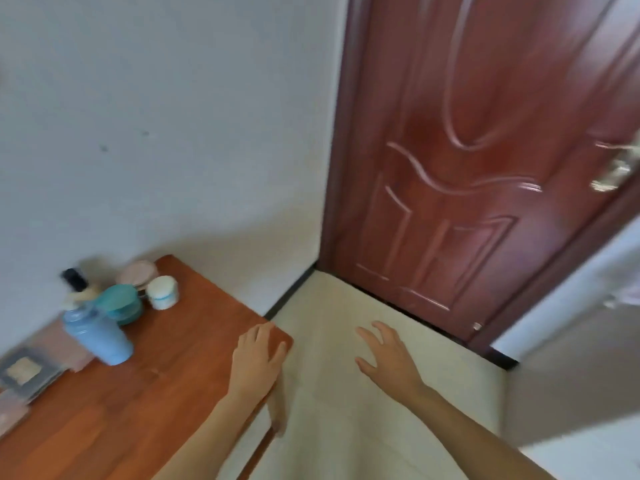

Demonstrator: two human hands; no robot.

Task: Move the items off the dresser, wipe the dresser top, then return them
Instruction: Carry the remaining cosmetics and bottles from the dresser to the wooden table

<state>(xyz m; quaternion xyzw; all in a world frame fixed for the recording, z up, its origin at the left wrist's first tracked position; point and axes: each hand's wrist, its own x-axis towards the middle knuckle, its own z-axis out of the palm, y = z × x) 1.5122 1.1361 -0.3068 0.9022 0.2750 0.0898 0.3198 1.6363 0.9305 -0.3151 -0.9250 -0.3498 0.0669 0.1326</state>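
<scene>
The wooden dresser top (pixel 166 386) fills the lower left. Against the wall on it stand a blue bottle (pixel 98 337), a black-capped bottle (pixel 74 282), a teal round jar (pixel 121 306), a pink round container (pixel 138 273) and a white jar (pixel 162 292). Flat dark items (pixel 27 374) lie at the far left edge. My left hand (pixel 258 355) hovers over or rests on the dresser's right corner, fingers relaxed, holding nothing. My right hand (pixel 384 355) is spread over the pale floor, empty. The view is blurred.
A red-brown door (pixel 467 150) with a metal handle (pixel 614 168) stands shut ahead on the right. White wall (pixel 156 116) backs the dresser. Cream floor (pixel 346 393) lies between dresser and door. A grey surface (pixel 571 375) rises at the right.
</scene>
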